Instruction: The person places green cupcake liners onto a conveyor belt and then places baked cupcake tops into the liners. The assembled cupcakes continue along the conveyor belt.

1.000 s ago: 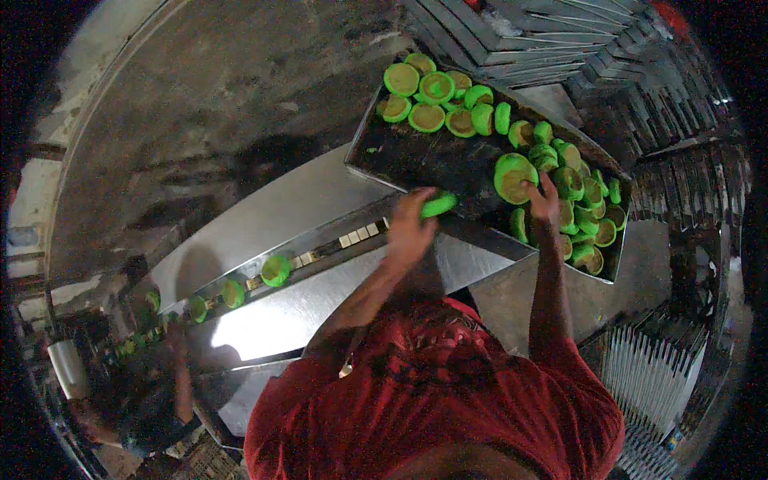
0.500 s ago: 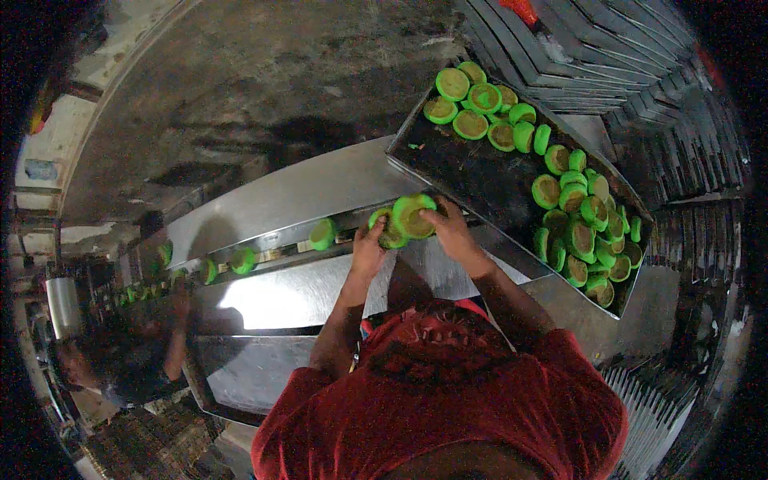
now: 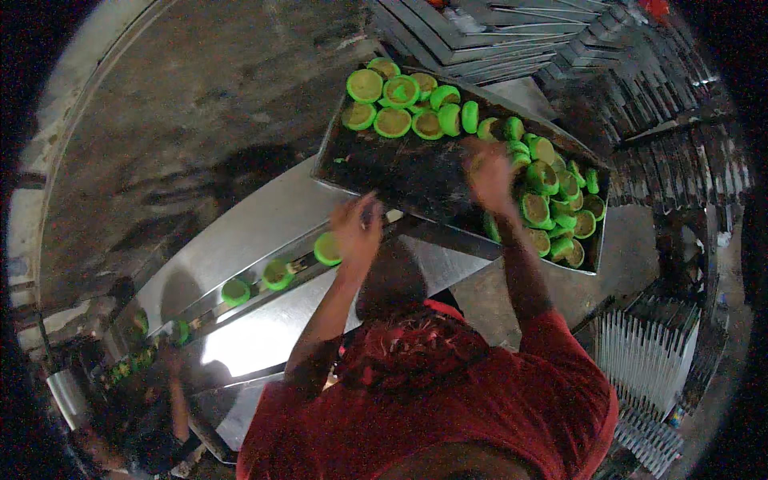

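Observation:
Over the narrow conveyor channel (image 3: pixel 308 256) hovers my left hand (image 3: pixel 357 232), somewhat blurred, its fingers loosely apart and nothing visible in them. A green round bun (image 3: pixel 326 249) with a tan face lies in the channel beside that hand, partly covered by it. My right hand (image 3: pixel 490 176) is over the dark rectangular tray (image 3: pixel 416 172), next to the heap of green buns (image 3: pixel 542 178) on its right side. Motion smears its fingers, so whether it grips a bun is hidden. More buns (image 3: pixel 392 122) stand along the tray's far edge, tan faces showing.
Farther left in the channel sit more green buns (image 3: pixel 278 274). A co-worker's arm (image 3: pixel 178 400) is at the lower left by the line. Stacked metal trays (image 3: pixel 512 40) rise behind the tray, and a rack of thin sheets (image 3: pixel 648 352) stands at right.
Both hands held green buns over the channel; my right hand has since moved right to the tray, and those buns are out of my left hand. The view has shifted.

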`<state>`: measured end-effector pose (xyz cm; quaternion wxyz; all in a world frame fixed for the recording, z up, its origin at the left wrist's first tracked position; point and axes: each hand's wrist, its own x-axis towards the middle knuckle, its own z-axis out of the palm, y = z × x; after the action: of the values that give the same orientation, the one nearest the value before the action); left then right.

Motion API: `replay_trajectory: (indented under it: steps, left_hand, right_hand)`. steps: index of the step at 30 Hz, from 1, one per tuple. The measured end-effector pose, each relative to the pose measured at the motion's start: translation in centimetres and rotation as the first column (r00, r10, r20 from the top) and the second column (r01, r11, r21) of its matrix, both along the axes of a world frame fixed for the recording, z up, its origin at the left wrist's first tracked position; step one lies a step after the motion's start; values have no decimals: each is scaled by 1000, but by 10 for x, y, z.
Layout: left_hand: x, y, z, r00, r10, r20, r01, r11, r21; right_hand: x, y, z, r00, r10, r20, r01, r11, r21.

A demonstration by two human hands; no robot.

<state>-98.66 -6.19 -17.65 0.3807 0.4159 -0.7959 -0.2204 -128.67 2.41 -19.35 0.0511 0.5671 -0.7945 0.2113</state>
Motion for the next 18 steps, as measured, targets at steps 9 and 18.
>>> replay_trajectory:
  steps: [9, 18]
  left_hand:
    - [-257, 26, -65, 896, -432, 99, 427, 901, 69]
    - [-1, 20, -33, 951, -7, -309, 70, 979, 193]
  right_hand:
    - [-312, 142, -80, 718, -688, 104, 630, 706, 324]
    - [-73, -25, -77, 949, -177, 262, 174, 984, 32]
